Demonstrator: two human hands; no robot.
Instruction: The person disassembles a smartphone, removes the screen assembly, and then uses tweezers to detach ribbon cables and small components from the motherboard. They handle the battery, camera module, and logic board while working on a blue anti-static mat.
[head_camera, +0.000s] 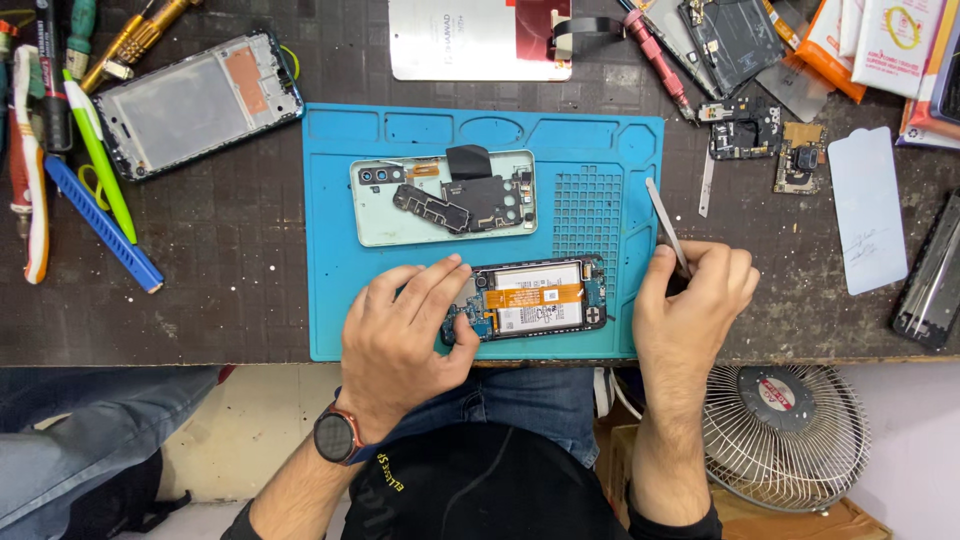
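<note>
The left hand (405, 335) lies flat over the left end of an opened smartphone (535, 298), fingers spread narrowly and pressing it down onto the blue repair mat (340, 250); a dark watch sits on that wrist. The phone lies at about 6 o'clock on the mat, its white battery and an orange flex cable exposed. The right hand (695, 300), at 3 o'clock from the phone and just off the mat's edge, is closed around a pair of metal tweezers (667, 225), whose tips point up and away toward 12 o'clock, well apart from the phone. At 12 o'clock from the phone rests a pale green back cover (375, 215) with loose black shield plates lying in it. On the dark surface (230, 260), a bare phone frame (195, 100) sits at 10 o'clock, with pens and screwdrivers beyond it, and small circuit boards (745, 130) lie at 2 o'clock. Judging from this, the risk is the tweezers: a metal tip slipping against the battery or bridging contacts could puncture or short it, and the thin flex cable could tear if snagged. The loose plates could also be knocked off the mat.
</note>
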